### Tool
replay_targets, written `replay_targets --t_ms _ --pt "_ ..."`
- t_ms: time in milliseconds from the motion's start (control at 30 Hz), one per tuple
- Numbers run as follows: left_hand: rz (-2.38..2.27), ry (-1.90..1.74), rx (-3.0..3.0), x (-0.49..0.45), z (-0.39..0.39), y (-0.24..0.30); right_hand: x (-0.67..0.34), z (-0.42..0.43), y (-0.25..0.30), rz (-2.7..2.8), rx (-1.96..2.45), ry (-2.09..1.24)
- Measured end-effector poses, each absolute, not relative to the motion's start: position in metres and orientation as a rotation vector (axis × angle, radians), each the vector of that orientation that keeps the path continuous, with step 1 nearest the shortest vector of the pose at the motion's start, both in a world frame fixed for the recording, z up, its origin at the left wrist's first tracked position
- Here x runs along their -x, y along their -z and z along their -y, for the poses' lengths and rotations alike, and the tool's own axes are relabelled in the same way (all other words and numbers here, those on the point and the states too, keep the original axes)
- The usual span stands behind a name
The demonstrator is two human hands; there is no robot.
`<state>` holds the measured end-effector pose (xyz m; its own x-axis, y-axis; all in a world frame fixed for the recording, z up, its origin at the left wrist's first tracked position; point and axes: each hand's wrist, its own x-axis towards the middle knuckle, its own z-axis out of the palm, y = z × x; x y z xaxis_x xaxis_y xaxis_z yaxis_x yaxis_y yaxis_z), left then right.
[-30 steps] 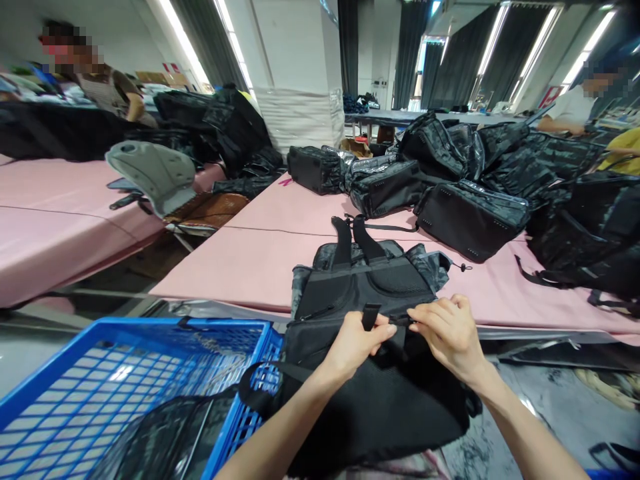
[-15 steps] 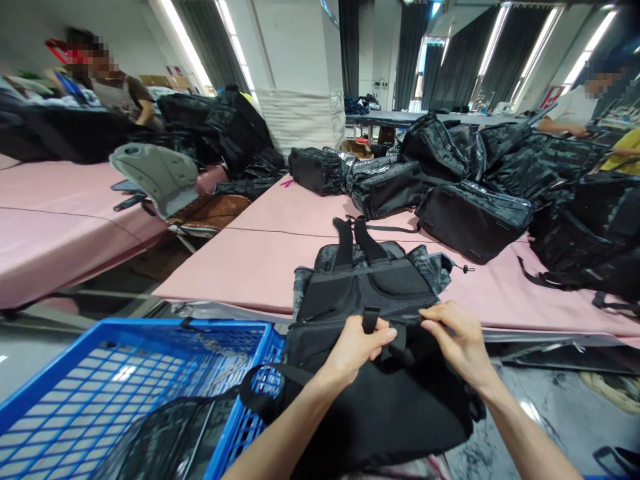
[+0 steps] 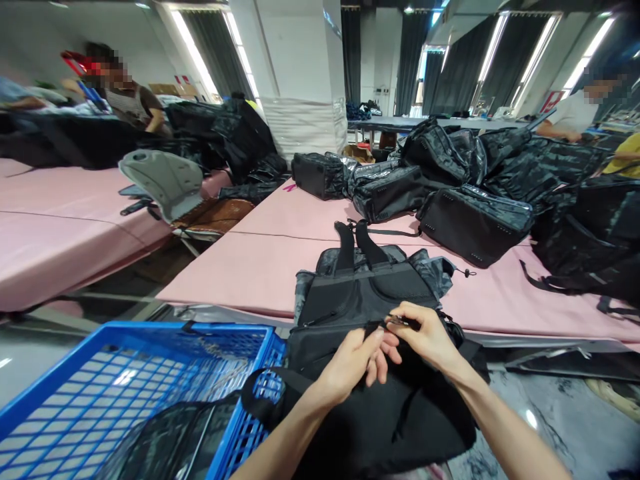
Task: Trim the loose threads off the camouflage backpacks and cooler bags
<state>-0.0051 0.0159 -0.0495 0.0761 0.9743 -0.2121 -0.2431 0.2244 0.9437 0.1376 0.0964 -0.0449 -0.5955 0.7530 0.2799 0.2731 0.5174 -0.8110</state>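
Observation:
A black backpack (image 3: 395, 413) lies back-side up, its upper part on the pink table and its lower part hanging toward me over the edge. Two shoulder straps (image 3: 346, 247) stretch away from me. Over its middle, my left hand (image 3: 360, 360) pinches a short black strap (image 3: 373, 328) between thumb and index finger, the other fingers loosely curled. Close beside it, my right hand (image 3: 425, 333) is closed in a pinch at the strap's end. A small dark piece shows at its fingertips, too small to make out.
A blue plastic basket (image 3: 150, 327) stands at the left with a dark bag (image 3: 170, 433) inside. Several black camouflage bags (image 3: 475, 220) are piled on the pink table (image 3: 240, 267). Behind on the left is a grey chair (image 3: 165, 180). People work at the far left and right.
My right hand has moved left from the backpack's right side to meet my left hand. The left hand still pinches the strap, its lower fingers now more spread. The view has tilted slightly.

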Motion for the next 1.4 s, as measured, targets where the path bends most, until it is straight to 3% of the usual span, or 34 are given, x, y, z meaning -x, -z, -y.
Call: replay_targets --t_ms 233,467,633,867,1033,1167,1300,1400 --pt "-0.879 -0.921 -0.633 0.016 -0.021 0.047 -0.159 -0.088 0.062 2.12 0.733 -0.2" --pt "-0.799 -0.927 -0.689 0.014 -0.021 0.05 -0.156 -0.083 0.061 2.187 0.568 0.087" --pt "-0.761 -0.925 -0.74 0.014 -0.02 0.054 -0.155 -0.085 0.058 2.141 0.615 -0.225" --pt "-1.049 -0.83 -0.979 0.002 -0.021 0.055 -0.153 -0.082 0.053 2.209 0.574 -0.136" --pt "-1.792 -0.798 -1.726 -0.002 -0.016 0.063 -0.154 -0.082 0.058 1.996 0.784 -0.814" --pt "-2.208 -0.771 -1.953 -0.005 -0.016 0.074 -0.139 -0.077 0.062 1.811 0.902 -1.253" --pt "-2.168 -1.0 -1.899 -0.004 -0.014 0.077 -0.128 -0.072 0.062 1.752 0.894 -1.364" --pt "-1.831 -1.19 -1.619 0.0 -0.01 0.072 -0.129 -0.075 0.06 1.75 0.87 -1.403"
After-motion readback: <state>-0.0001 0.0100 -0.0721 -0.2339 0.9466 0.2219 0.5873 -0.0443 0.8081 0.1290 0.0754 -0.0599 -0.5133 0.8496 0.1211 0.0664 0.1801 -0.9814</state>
